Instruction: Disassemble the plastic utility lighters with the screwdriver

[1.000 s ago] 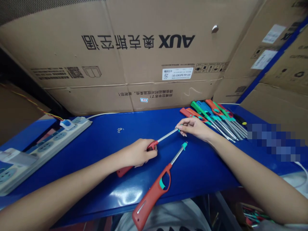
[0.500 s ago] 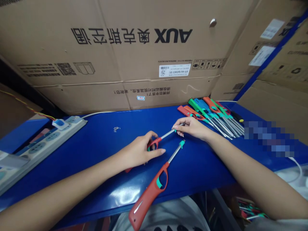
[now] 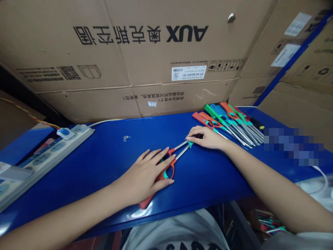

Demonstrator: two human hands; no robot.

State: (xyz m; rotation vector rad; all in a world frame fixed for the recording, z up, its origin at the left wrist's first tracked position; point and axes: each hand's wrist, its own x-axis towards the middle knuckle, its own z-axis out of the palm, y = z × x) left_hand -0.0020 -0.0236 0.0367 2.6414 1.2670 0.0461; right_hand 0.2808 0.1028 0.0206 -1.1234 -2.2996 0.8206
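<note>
While the left grip (image 3: 145,172) splays over red lighters (image 3: 146,202), the right grip (image 3: 204,137) pinches their tips (image 3: 190,143); a box (image 3: 253,217) holds coloured pieces (image 3: 273,225).

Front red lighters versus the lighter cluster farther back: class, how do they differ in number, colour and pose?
Number: the front red lighters are two; the lighter cluster holds more.
Colour: the front red lighters have reddish handles; the lighter cluster adds green and blue.
Pose: the front red lighters' tubes slant up to the picture's right; the lighter cluster's slant down rightward.
Both share silvery tubes and green parts.
</note>
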